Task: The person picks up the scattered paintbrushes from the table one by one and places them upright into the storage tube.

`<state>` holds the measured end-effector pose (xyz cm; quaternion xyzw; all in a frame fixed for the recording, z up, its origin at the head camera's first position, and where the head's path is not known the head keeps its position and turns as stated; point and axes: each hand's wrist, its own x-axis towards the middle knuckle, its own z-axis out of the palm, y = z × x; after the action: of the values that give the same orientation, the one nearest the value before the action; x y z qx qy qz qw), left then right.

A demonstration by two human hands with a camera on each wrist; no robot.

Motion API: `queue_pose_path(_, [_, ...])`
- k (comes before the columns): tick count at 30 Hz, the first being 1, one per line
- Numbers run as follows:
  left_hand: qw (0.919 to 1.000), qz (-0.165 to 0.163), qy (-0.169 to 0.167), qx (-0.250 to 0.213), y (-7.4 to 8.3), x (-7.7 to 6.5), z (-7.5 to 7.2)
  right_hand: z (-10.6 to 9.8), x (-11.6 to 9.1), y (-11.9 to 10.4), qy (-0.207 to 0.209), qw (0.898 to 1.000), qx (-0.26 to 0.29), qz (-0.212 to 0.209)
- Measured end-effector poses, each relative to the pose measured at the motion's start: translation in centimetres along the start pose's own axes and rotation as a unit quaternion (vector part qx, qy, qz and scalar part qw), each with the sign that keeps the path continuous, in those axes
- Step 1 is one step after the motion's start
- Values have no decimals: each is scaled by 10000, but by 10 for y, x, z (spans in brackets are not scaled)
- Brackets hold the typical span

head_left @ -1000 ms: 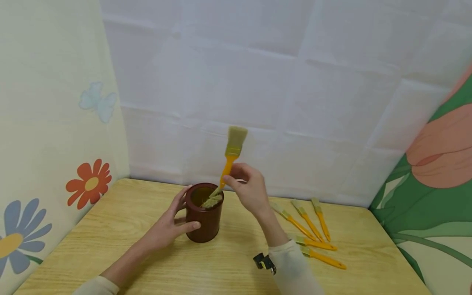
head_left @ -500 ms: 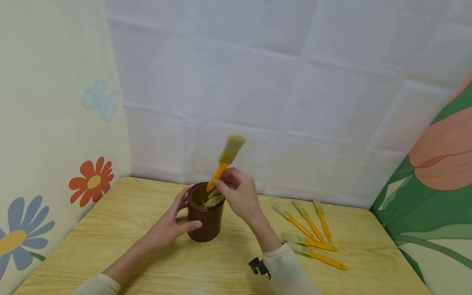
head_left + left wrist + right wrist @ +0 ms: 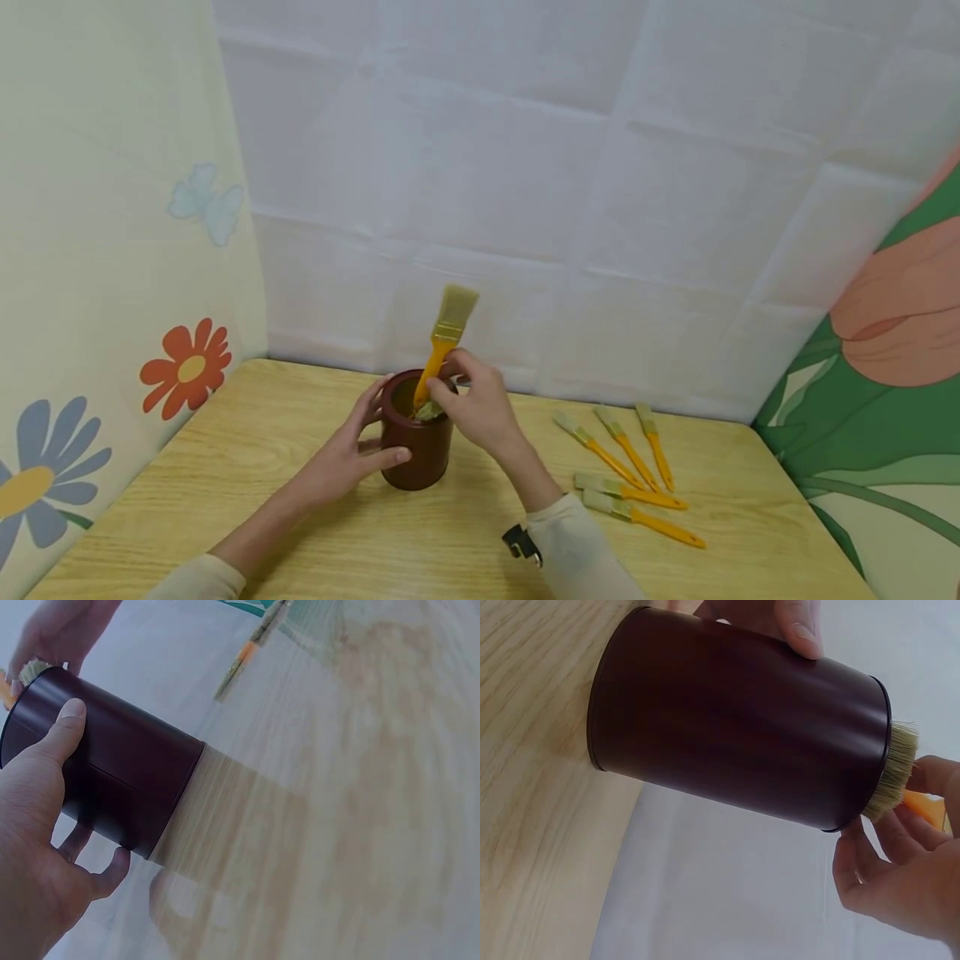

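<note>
- On the wooden table (image 3: 375, 550), head view: left hand (image 3: 345, 458) curled around the upright brown cup (image 3: 415, 458); right hand (image 3: 480, 404) pinching the held paintbrush (image 3: 447, 329) by its orange handle. Bristles point up; handle end sits inside the cup mouth. Five loose paintbrushes (image 3: 636, 461) lie at right.
- Left wrist view: plain cup wall, thin seam line.
- Right wrist view: a bristle tuft (image 3: 896, 769) protrudes past the rim, beside the right fingers.

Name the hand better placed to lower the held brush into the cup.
Likely the right hand: it pinches the brush, whose orange handle points down into the cup, while the left hand grips the cup's side.
</note>
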<state>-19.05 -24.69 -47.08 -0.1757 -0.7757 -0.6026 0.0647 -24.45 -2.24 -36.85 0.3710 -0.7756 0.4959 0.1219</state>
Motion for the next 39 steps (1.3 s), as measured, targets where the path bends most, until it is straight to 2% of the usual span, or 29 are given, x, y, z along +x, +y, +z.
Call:
queue_pose_path(13, [9998,-181,26,-8,1,0,0,3,-1,2,111,9970,260,723])
queue_pose_path(29, [10000,-61,-7,-41,3,0,0,7,-2,7,-14,9990,-246,382])
queue_pose_path(39, [10000,-53,-19,-19,0,-1,0,12,-2,10,-16,9990,-200,390])
